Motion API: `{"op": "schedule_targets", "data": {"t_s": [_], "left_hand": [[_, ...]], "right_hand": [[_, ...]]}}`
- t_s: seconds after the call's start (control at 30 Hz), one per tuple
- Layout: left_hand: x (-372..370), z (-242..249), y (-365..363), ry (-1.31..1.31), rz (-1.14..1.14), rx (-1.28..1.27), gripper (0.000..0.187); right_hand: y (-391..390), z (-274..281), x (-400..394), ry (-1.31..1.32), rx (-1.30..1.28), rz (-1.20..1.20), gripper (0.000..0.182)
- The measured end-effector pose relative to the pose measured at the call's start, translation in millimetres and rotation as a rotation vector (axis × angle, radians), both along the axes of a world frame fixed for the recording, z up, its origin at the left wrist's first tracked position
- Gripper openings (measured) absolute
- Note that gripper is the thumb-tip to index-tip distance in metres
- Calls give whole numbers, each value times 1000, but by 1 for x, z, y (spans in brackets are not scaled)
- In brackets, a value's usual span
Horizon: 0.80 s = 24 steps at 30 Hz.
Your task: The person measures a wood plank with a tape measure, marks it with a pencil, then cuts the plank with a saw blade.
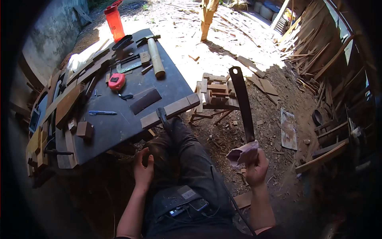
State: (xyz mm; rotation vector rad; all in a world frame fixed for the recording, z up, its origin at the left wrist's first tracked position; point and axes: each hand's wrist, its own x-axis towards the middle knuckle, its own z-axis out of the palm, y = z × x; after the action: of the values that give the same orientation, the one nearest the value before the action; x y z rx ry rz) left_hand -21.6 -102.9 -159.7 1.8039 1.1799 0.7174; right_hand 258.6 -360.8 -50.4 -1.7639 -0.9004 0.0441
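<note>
My right hand [256, 169] is raised to the right of my legs, closed around the lower end of a long, dark, flat metal bar [243, 103]. A round hole pierces the bar's upper tip, and a crumpled pinkish wrap [241, 154] surrounds its base at my fingers. Over my left thigh, my left hand [143, 170] hangs with fingers apart and nothing in it. In front of my knees, a wooden block [179, 106] lies along the table's near corner, with a dark clamp [162, 117] across it. A dark rectangular strip [145, 101] lies flat just behind the block.
The dark table [119, 139] holds a hammer [156, 59], a red tape measure [116, 82], a blue pen [102, 112] and a small wood cube [84, 130]. A red bottle [114, 26] stands at its far end. Beyond the bar sits a low wooden stand [217, 89]; scrap wood [314, 59] piles up rightward.
</note>
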Motion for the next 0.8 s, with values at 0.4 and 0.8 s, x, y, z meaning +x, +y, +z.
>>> {"op": "schedule_targets", "data": {"t_s": [0.4,0.8], "left_hand": [[18,180,-75,-761,-458,-150,64],[-6,196,-67,-881,-173,-45,31]], "right_hand": [[69,98,-84,-192,85,551,19],[69,104,-89,-212,-255,483,30]]}}
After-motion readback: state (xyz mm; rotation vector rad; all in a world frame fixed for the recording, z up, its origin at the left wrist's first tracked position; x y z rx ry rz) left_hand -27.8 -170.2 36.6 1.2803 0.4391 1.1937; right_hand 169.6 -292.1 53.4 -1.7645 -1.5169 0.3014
